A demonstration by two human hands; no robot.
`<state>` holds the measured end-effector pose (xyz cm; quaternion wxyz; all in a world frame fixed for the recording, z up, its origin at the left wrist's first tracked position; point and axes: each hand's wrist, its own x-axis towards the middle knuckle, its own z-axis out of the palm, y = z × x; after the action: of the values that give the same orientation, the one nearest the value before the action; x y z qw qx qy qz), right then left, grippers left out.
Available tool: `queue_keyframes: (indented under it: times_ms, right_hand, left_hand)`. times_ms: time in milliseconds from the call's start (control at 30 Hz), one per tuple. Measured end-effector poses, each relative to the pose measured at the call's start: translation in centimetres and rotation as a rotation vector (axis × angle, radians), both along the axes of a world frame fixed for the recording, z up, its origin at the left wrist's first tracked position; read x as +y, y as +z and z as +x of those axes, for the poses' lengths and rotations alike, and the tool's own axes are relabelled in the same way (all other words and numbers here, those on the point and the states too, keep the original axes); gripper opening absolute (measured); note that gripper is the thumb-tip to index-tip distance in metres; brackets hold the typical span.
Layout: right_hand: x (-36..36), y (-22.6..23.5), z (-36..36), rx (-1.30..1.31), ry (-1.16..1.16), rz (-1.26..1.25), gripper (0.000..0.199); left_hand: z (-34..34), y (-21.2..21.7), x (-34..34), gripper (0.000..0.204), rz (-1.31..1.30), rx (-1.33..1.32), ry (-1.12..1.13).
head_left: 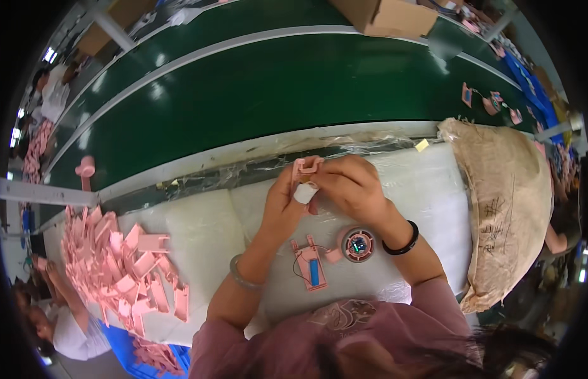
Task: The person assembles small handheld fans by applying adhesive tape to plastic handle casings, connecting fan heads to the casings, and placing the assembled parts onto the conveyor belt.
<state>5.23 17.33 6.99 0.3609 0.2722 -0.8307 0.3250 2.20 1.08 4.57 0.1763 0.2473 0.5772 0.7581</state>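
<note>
While both hands are meeting above the white padded bench [199,221], the left hand [282,202] and right hand [352,186] are pinching one small pink plastic frame [306,166] between their fingertips. Directly below that grip, a pink base with a blue cell [311,265] and a round pink part [357,244] are lying together. Far left of it, a heap of pink pieces [120,265] is spreading.
</note>
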Motion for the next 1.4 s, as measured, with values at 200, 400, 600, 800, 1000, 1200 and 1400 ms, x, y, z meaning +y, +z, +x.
queue_keyframes:
  times_ms: [200, 400, 600, 800, 1000, 1200, 1400]
  right_hand:
    - [-0.27, 0.21, -0.02, 0.028, 0.031, 0.003, 0.032]
    - [-0.13, 0.18, 0.01, 0.018, 0.02, 0.014, 0.033]
    - [-0.21, 0.44, -0.05, -0.008, 0.039, 0.018, 0.032]
    - [-0.33, 0.41, -0.13, -0.013, 0.042, 0.016, 0.032]
    - [-0.08, 0.41, 0.01, -0.039, 0.048, 0.026, 0.026]
    - [-0.08, 0.52, -0.07, -0.046, 0.039, 0.039, 0.03]
    - [-0.24, 0.43, 0.13, -0.065, 0.014, 0.016, 0.029]
  left_hand:
    - [0.41, -0.64, -0.34, 0.043, 0.078, -0.137, -0.048]
    - [0.5, -0.19, 0.01, 0.04, 0.023, -0.135, 0.003]
    - [0.17, -0.71, -0.12, 0.048, 0.021, -0.123, 0.011]
    - [0.12, -0.4, -0.2, 0.047, 0.01, -0.125, 0.008]
    - [0.2, -0.48, -0.05, 0.045, 0.019, -0.115, 0.014]
    - [0.31, -0.11, -0.32, 0.043, -0.024, -0.098, -0.003]
    - [0.54, 0.04, -0.1, 0.038, 0.045, -0.019, 0.029]
